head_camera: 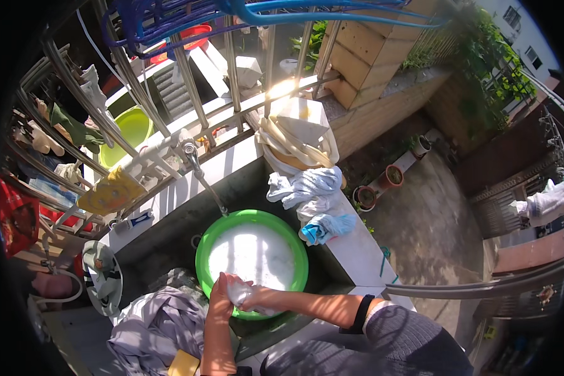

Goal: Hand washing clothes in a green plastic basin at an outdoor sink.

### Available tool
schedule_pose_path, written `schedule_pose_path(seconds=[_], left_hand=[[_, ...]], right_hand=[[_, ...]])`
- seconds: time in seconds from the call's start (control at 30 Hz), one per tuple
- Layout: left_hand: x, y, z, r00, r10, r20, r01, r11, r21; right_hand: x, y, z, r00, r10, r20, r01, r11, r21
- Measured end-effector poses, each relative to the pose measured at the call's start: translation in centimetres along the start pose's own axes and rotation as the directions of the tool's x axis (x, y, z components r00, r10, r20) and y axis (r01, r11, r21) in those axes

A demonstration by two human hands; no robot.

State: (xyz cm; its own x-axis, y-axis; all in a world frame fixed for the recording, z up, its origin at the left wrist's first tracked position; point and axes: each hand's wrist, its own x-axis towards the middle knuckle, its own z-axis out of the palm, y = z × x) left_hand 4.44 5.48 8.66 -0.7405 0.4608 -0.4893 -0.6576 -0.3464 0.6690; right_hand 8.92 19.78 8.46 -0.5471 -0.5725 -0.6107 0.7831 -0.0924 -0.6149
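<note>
A round green plastic basin (300, 263) stands in the sink, filled with white suds (251, 254). Over its near rim my left hand (222, 297) and my right hand (262, 299) are pressed together around a small white sudsy bundle (238, 292). It looks like wet cloth, though foam and fingers hide most of it. Above the basin's far rim hangs the spout of a metal tap (207, 188). To the left of my left forearm lies a heap of greyish-lilac cloth (162, 319), with a yellow block (183, 363), perhaps soap, beside it.
Twisted wet light-blue clothes (310, 188) lie on the white tiled ledge (359, 249) at right. Behind them stands a container draped in cream cloth (286, 141). A scrubbing brush (138, 219) and a grey-green hat (102, 277) are at left. Metal railings (188, 84) and blue hangers (263, 14) are beyond.
</note>
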Motion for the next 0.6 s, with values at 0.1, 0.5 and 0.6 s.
schedule_pose_path(seconds=[0.1,0.5,0.6], left_hand=[[0.8,-1.7,-2.4,0.993,0.042,-0.113,-0.017,0.978,0.209],[2.5,-8.9,-7.3,0.874,0.327,-0.359,-0.039,0.785,0.619],[2.9,-10.8,-9.0,0.827,0.436,-0.355,0.027,0.601,0.799]], right_hand=[[0.4,0.2,1.4,0.952,-0.205,-0.227,0.160,0.966,-0.201],[4.8,4.8,1.7,0.904,-0.172,-0.390,-0.130,0.761,-0.636],[4.9,5.2,1.8,0.912,-0.141,-0.386,-0.204,0.660,-0.723]])
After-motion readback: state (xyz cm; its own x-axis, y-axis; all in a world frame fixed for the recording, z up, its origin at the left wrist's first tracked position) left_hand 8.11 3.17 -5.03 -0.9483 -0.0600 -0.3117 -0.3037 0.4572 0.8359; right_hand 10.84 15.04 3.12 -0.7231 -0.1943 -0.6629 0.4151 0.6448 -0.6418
